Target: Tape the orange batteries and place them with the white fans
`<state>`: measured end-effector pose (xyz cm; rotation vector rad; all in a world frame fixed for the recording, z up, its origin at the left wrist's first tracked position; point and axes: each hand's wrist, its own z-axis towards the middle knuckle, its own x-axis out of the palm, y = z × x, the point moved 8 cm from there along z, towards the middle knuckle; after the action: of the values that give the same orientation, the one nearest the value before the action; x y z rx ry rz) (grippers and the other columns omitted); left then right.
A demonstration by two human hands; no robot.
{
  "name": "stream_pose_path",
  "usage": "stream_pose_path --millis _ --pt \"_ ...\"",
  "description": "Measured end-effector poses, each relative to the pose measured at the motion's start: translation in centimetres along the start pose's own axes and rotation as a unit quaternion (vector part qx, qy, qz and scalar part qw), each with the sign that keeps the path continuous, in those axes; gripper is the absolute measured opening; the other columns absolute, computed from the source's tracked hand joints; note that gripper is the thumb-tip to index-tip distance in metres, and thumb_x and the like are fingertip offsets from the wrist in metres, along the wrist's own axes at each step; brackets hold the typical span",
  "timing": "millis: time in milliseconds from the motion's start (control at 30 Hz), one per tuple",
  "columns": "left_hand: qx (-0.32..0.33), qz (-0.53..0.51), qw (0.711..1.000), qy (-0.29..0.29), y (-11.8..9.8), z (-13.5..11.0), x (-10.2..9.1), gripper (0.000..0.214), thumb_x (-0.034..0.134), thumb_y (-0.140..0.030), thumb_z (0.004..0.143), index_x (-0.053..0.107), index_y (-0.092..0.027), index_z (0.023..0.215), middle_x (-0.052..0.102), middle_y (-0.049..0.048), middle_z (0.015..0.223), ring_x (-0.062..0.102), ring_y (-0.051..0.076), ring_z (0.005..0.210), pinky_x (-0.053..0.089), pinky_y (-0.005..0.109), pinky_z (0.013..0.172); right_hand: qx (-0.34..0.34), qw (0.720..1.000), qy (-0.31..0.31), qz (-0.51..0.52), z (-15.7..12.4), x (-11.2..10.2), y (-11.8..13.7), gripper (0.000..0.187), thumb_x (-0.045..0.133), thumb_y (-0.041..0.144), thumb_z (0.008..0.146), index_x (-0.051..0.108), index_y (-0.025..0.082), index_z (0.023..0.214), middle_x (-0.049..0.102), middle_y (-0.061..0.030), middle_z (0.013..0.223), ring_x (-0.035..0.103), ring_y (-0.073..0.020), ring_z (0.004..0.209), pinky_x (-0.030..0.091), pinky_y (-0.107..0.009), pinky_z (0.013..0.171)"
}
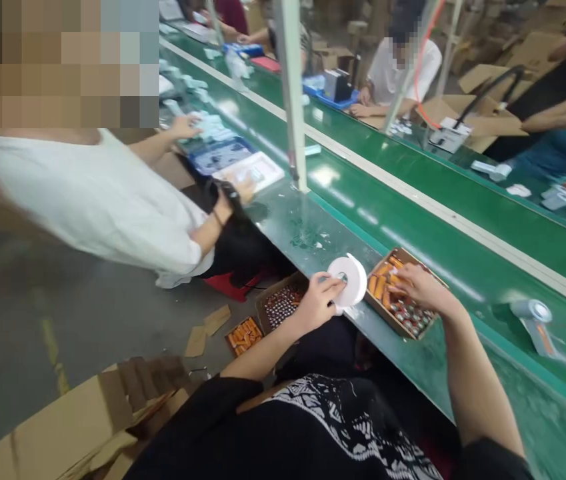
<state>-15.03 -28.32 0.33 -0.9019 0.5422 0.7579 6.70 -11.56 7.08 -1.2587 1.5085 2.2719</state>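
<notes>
My left hand point(320, 300) grips a white roll point(359, 283) that looks like tape or labels, fingers at its central hole. The roll stands on edge over the table's near side. Just right of it sits an open cardboard box point(403, 331) of batteries. Orange-wrapped batteries point(379, 285) lie loose in its left part, while others stand with their round ends up. Over this box is my right hand point(423, 288), fingers bent and closed down among the batteries. A small whitish bit shows by its fingertips; what they pinch is unclear.
A green conveyor belt point(387, 180) runs behind the metal table point(287, 220), with a grey-white device point(535, 323) at right. Below left are battery boxes point(244, 335) and cardboard point(63, 427). A person in white point(87, 200) works at left near a metal post point(293, 100); others sit across.
</notes>
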Motion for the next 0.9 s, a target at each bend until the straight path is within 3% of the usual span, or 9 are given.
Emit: stream_pose_path --millis 100,267,333,467,533,667,800,900 --pt "0.016 0.029 0.999 0.012 -0.1 -0.1 -0.2 0.055 0.058 0.002 0.085 0.074 -0.016 0.134 0.076 0.0141 0.128 0.059 0.033 0.126 0.052 0.059 0.112 0.001 0.993 0.086 0.084 -1.4 0.1 -0.2 0.033 0.071 0.048 0.093 0.076 0.020 0.108 0.076 -0.0100 0.108 0.072 -0.0255 0.103 0.058 -0.043 0.102" --pt "0.047 0.064 0.996 0.031 -0.6 0.6 0.7 0.049 0.058 0.001 0.091 0.074 -0.015 0.134 0.076 0.0139 0.130 0.059 0.033 0.123 0.049 0.053 0.111 0.082 0.963 0.032 0.255 -2.7 0.7 0.0 0.041 0.072 0.051 0.091 0.069 0.019 0.116 0.078 -0.0083 0.110 0.074 -0.0241 0.102 0.061 -0.039 0.094" --pt "0.061 0.070 0.995 0.032 -1.3 0.8 0.7 0.049 0.058 0.002 0.092 0.074 -0.015 0.134 0.076 0.0133 0.129 0.060 0.031 0.121 0.049 0.050 0.110 0.095 0.965 0.019 0.243 -3.4 1.2 0.7 0.043 0.075 0.051 0.089 0.072 0.018 0.116 0.078 -0.0062 0.103 0.073 -0.0232 0.095 0.060 -0.036 0.088" --pt "0.084 0.092 0.991 0.054 -2.4 1.0 0.9 0.050 0.055 0.003 0.095 0.074 -0.018 0.137 0.076 0.0111 0.131 0.060 0.028 0.121 0.046 0.046 0.112 0.082 0.991 0.000 0.110 -4.3 1.1 2.4 0.029 0.074 0.043 0.092 0.077 0.017 0.103 0.077 -0.0031 0.091 0.067 -0.0183 0.079 0.052 -0.029 0.078" --pt "0.090 0.109 0.988 0.061 -2.7 0.9 0.9 0.050 0.055 0.002 0.097 0.074 -0.019 0.137 0.077 0.0091 0.132 0.058 0.029 0.121 0.046 0.044 0.111 0.064 0.996 0.010 0.060 -4.2 1.1 3.2 0.023 0.071 0.040 0.094 0.075 0.017 0.091 0.074 -0.0017 0.083 0.062 -0.0158 0.073 0.047 -0.027 0.074" --pt "0.098 0.112 0.986 0.073 -2.8 0.6 0.8 0.050 0.059 -0.001 0.098 0.075 -0.024 0.139 0.078 0.0067 0.131 0.056 0.030 0.119 0.050 0.041 0.107 0.047 0.997 0.054 0.001 -3.4 1.4 4.0 0.030 0.067 0.038 0.097 0.061 0.019 0.074 0.061 0.0027 0.067 0.051 -0.0127 0.064 0.037 -0.026 0.067" --pt "0.117 0.103 0.984 0.081 -3.4 1.2 0.3 0.046 0.063 -0.005 0.099 0.075 -0.024 0.139 0.077 0.0061 0.133 0.054 0.030 0.120 0.051 0.041 0.106 0.067 0.993 0.092 0.013 -3.3 1.4 3.4 0.043 0.067 0.050 0.096 0.059 0.020 0.067 0.060 0.0020 0.064 0.049 -0.0126 0.060 0.035 -0.027 0.062" --pt "0.140 0.133 0.978 0.085 -4.8 1.9 0.1 0.036 0.064 -0.012 0.105 0.074 -0.021 0.138 0.076 0.0048 0.135 0.055 0.027 0.114 0.051 0.038 0.102 0.110 0.990 0.034 0.088 -3.8 1.3 2.3 0.051 0.072 0.066 0.087 0.069 0.019 0.069 0.071 -0.0034 0.072 0.061 -0.0182 0.066 0.046 -0.030 0.065"
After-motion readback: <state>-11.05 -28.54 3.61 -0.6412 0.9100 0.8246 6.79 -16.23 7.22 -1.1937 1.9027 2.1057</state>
